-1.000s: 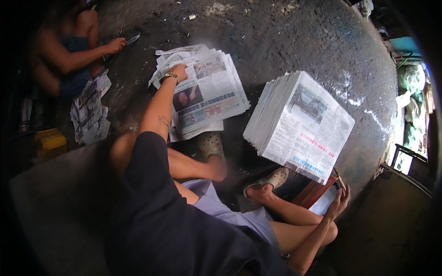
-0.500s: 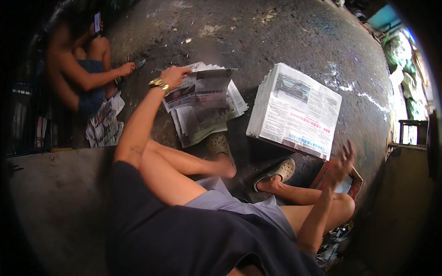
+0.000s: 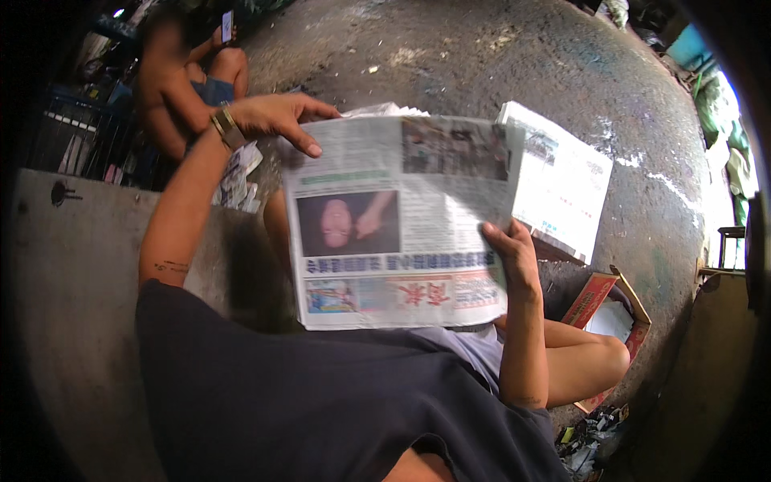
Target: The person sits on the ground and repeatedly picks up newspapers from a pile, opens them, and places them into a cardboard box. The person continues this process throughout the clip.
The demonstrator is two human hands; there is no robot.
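A newspaper (image 3: 349,261) is raised in front of me, its printing upside down from where I sit. My left hand (image 3: 277,119) is at its upper left corner, thumb over the front and fingers stretched along the top edge. By its right edge my right hand (image 3: 514,253) grips it, thumb on the front and the other fingers mostly behind. Beyond the raised paper, loose newspapers (image 3: 385,109) show only a strip; the rest is hidden. A thick stack of folded newspapers (image 3: 566,177) lies on the floor to the right, partly covered by the raised paper.
A red and brown cardboard box (image 3: 598,297) with pale contents stands by my right knee. Litter (image 3: 590,446) lies below it. At far left another person (image 3: 173,96) sits holding a phone (image 3: 227,26), with papers (image 3: 238,177) beside them. A grey board (image 3: 80,265) borders my left.
The newspaper has come up off the loose papers toward me and now hangs spread before my lap. My right hand, empty before, has moved left onto its right edge.
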